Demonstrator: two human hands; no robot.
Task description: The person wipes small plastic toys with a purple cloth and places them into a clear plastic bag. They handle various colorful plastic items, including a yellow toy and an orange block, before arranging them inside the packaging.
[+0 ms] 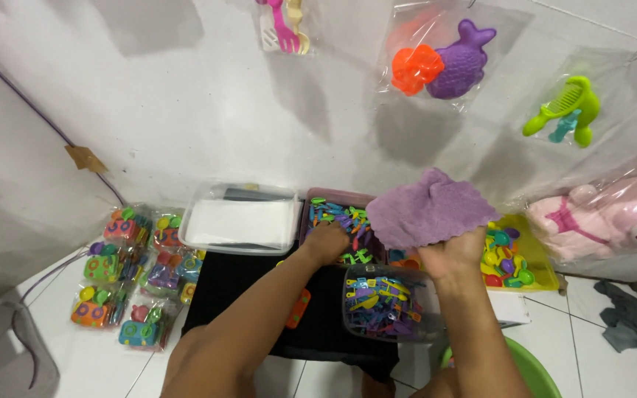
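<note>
Right hand (457, 254) is clenched on a purple cloth (429, 208), which bunches up above the fist. Left hand (326, 242) reaches into a tray of small coloured plastic pieces (340, 215), fingers curled down among them; can't tell if it has hold of any. Just below the right hand sits a clear tub (381, 304) full of similar pieces. Left of the left hand, a clear lidded box (241, 221). Further left, bagged toy packs (130, 273) on the floor. Right of the right hand, a yellow tray of toys (514, 258).
</note>
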